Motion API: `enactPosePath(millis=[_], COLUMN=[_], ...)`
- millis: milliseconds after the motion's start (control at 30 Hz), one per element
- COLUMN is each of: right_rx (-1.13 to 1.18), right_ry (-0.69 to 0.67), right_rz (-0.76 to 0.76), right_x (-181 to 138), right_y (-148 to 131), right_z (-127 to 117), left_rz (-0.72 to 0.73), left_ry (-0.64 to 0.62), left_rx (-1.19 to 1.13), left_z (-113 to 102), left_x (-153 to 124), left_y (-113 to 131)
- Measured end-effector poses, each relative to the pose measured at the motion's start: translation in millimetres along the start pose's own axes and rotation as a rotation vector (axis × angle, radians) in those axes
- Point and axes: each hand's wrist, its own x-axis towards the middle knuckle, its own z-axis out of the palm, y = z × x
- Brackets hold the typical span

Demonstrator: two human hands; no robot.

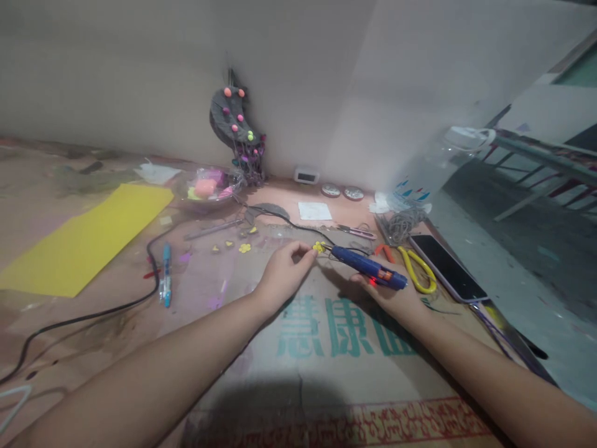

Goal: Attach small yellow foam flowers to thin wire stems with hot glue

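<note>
In the middle of the table, my left hand [286, 270] pinches a small yellow flower [318, 247] between thumb and forefinger. My right hand [396, 295] is closed around a blue glue gun [368, 266] with a small red light lit. The glue gun's thin metal nozzle points left, at or very close to the flower; whether they touch I cannot tell. Another yellow flower [245, 247] lies left of my left hand, near a few tiny yellow pieces [229, 243].
Beside my right hand lie yellow-handled scissors [422, 274] and a phone [448, 267]. Grey yarn [403, 224] and a clear bottle [426, 168] stand behind. Leftward are a yellow sheet [93, 242], a blue pen [166, 274] and a black cord [152, 261]. A decorated grey crescent [228, 118] leans on the wall.
</note>
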Motion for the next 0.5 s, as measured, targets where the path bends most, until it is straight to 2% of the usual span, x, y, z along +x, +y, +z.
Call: enactPosePath(millis=[400,500], right_rx=[0.091,0.173], right_ry=[-0.056,-0.015], right_rz=[-0.032,0.013], right_x=[3,5], right_y=[-6,-11], right_z=[-2,-5], left_rz=[0.003,0.007], left_ry=[0.052,0.058], left_rx=[-0.111,-0.13], left_z=[1,2], left_x=[5,6], left_y=[-7,-7])
